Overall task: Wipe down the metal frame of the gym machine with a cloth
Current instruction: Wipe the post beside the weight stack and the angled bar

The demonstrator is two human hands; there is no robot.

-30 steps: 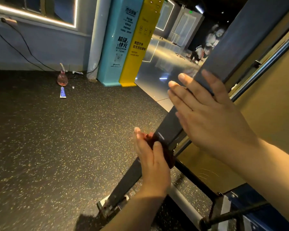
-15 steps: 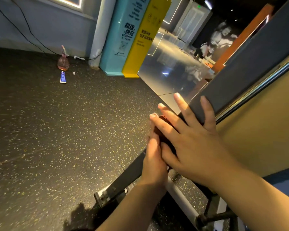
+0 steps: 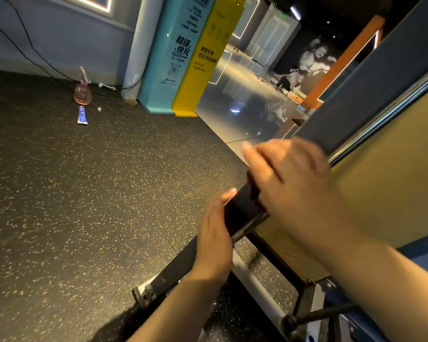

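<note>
Your left hand (image 3: pixel 214 240) lay flat against the near side of the dark slanted metal beam (image 3: pixel 242 206) of the machine frame, its fingers (image 3: pixel 229 193) straight and holding nothing. Your right hand (image 3: pixel 297 188) covered the beam just above, but it was blurred, so I could not tell whether it gripped anything. The cloth I could not pick out surely; a dark fold (image 3: pixel 253 186) at the right palm's edge was perhaps it. The beam ran down to a bolted foot bracket (image 3: pixel 146 291) on the speckled black rubber floor (image 3: pixel 84 193). The danger, I think, was the thin dark rod (image 3: pixel 247 228) close under the beam: a fast downward stroke could catch skin or cloth there. Held only by flat pressure, the cloth could also slip out.
</note>
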